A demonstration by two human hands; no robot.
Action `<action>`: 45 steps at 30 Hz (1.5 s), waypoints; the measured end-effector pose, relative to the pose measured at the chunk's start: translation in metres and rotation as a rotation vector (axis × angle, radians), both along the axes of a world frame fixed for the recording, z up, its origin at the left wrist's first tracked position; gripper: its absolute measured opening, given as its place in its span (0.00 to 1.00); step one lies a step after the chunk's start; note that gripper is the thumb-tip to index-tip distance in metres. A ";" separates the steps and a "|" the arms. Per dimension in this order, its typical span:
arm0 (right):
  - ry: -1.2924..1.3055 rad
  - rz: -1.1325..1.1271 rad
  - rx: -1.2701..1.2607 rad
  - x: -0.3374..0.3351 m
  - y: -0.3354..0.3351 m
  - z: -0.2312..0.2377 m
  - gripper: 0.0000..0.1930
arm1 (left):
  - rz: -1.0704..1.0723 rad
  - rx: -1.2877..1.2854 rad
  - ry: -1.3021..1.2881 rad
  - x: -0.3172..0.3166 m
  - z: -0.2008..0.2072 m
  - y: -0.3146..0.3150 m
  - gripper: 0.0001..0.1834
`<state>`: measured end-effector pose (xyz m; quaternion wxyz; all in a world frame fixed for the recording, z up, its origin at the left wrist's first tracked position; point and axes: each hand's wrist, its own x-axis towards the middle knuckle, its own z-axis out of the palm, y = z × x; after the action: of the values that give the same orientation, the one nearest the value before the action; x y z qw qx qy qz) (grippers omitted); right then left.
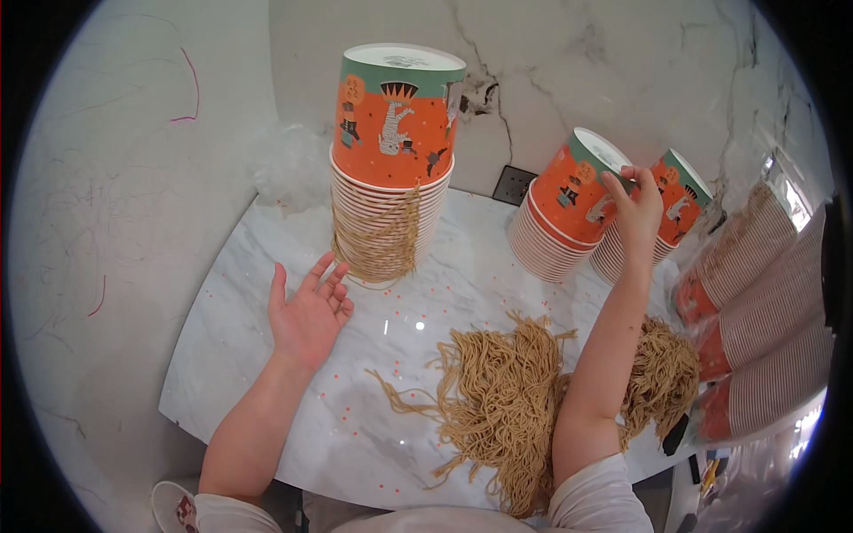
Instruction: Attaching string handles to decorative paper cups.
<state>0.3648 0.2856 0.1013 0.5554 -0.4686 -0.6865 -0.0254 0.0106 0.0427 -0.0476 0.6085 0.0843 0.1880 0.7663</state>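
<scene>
My left hand hovers open, palm up, over the white marble table, just in front of a tall stack of orange and green paper cups with noodles draped down its side. My right hand reaches far right and grips the top cup of a leaning stack of orange cups. A second leaning cup stack stands just behind that hand. A pile of tan noodles lies on the table between my forearms, and another noodle pile sits right of my right arm.
Sleeves of stacked cups wrapped in clear plastic lie along the right edge. A crumpled clear plastic bag rests by the wall behind the tall stack. A dark wall socket sits low on the marble wall. The table's front edge curves near me.
</scene>
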 end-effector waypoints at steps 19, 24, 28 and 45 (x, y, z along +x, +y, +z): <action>0.251 0.343 -0.012 -0.041 -0.022 0.008 0.15 | -0.004 0.017 -0.006 -0.002 -0.002 -0.001 0.38; 0.286 0.322 0.179 -0.032 -0.040 0.027 0.12 | -0.015 0.022 -0.009 0.000 0.000 0.000 0.38; 0.415 0.281 0.408 -0.033 -0.067 0.043 0.11 | 0.000 0.003 0.041 0.000 0.000 0.000 0.37; -0.333 1.178 -0.217 -0.037 -0.125 0.060 0.19 | -0.376 0.239 0.388 0.043 0.001 -0.027 0.33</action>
<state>0.3277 0.1603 0.1610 0.3109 -0.0547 -0.9058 0.2828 0.0539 0.0155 -0.0470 0.6784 0.3336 0.1902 0.6263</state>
